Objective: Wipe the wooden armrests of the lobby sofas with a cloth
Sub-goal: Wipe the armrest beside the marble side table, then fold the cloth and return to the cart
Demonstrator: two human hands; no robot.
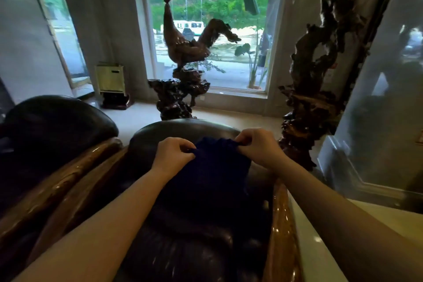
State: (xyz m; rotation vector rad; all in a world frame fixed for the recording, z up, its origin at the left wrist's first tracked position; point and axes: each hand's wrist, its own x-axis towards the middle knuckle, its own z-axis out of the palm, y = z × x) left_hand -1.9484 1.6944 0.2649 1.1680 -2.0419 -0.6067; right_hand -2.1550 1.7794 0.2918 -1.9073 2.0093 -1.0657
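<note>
A dark blue cloth [210, 171] hangs spread between my two hands above a dark leather armchair [183, 247]. My left hand [172, 155] pinches its upper left corner and my right hand [258, 146] pinches its upper right corner. The glossy wooden right armrest [280, 224] runs down below my right forearm. The chair's wooden left armrest [75, 199] slopes along the left, beside the wooden armrest [52, 188] of a neighbouring leather sofa [52, 126]. The cloth touches neither armrest.
A carved wooden rooster on a root stand [183, 57] stands before the window. A tall gnarled root sculpture [320, 80] rises at the right, close to the chair. A small cabinet [111, 82] sits by the wall. Pale floor [343, 236] lies to the right.
</note>
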